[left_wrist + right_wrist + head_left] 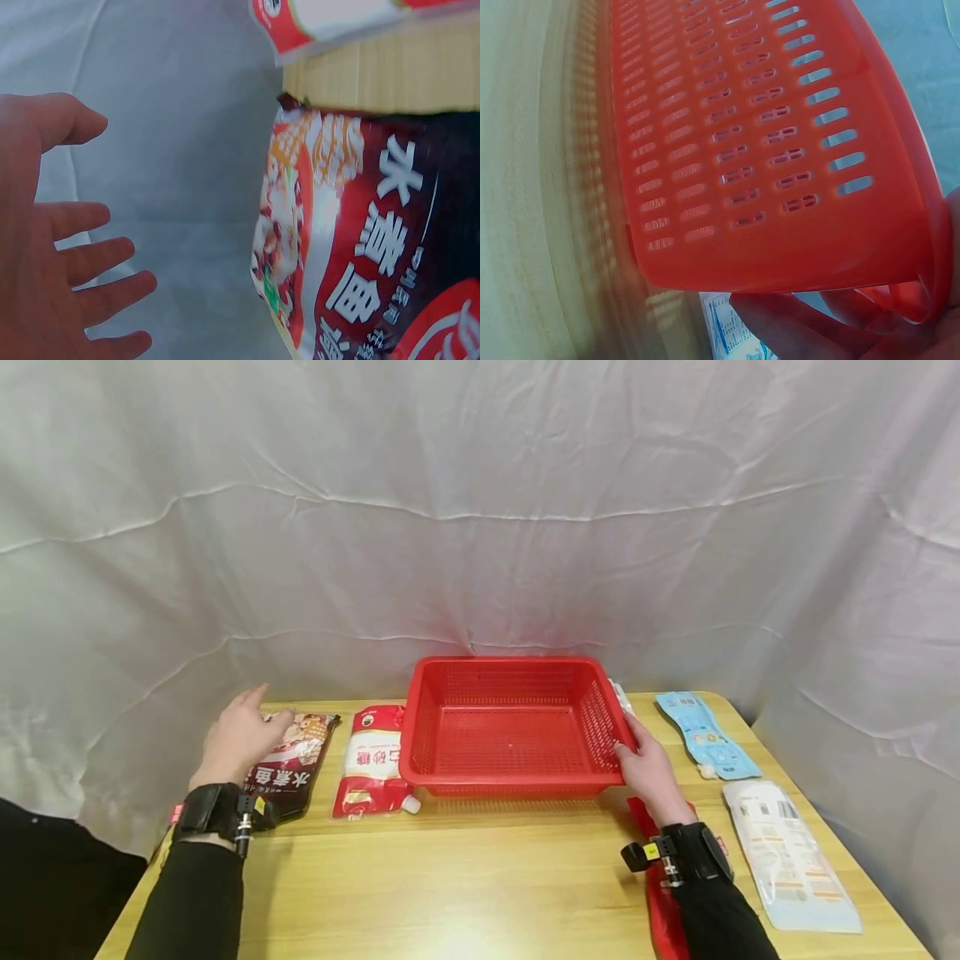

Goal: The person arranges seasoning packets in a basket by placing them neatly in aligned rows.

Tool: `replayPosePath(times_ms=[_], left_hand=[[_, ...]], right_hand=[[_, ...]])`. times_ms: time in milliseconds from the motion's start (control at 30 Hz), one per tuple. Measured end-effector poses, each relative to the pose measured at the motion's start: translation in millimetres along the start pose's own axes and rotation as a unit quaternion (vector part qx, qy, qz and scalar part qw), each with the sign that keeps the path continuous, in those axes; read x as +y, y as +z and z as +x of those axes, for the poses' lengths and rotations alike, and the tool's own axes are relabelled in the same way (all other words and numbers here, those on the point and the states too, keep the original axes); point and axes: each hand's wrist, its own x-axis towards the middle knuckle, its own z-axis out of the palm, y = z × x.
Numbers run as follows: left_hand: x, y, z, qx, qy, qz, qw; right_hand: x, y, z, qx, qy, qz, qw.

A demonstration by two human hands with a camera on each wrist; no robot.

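A red perforated plastic basket (510, 785) stands at the back middle of the table, nothing inside it. My right hand (651, 774) grips its right rim, thumb over the edge and fingers under the outside, as the right wrist view shows from close by. On the left, my left hand (238, 737) hovers by a dark red food packet (360, 225) with Chinese lettering, its fingers spread and holding nothing. Between that packet and the basket lies a red and white spouted sugar pouch (372, 764), its upper right edge against the basket.
A light blue spouted pouch (705, 735) and a white pouch (791, 856) lie along the table's right side. Partly under the right forearm is a red packet (663, 910). Another white and blue packet (737, 330) shows behind the basket's right end. A grey curtain (480, 568) hangs behind the table (450, 877).
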Motion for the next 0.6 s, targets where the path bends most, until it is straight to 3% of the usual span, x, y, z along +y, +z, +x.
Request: replayPosePath(times_ms=[200, 433, 600], left_hand=[[-18.7, -8.8, 14.0, -0.038, -0.020, -0.006, 0.9991], [-43.4, -8.8, 23.8, -0.082, -0.028, -0.013, 0.9961], [-58.4, -2.5, 25.1, -0.130, -0.069, -0.039, 0.9883]], right_hand=[[3.0, 2.6, -1.1, 0.010, 0.011, 0.002, 0.9999], [4.5, 4.0, -3.7, 0.022, 0.022, 0.001, 0.9995], [4.7, 2.9, -4.7, 0.019, 0.029, 0.009, 0.9994]])
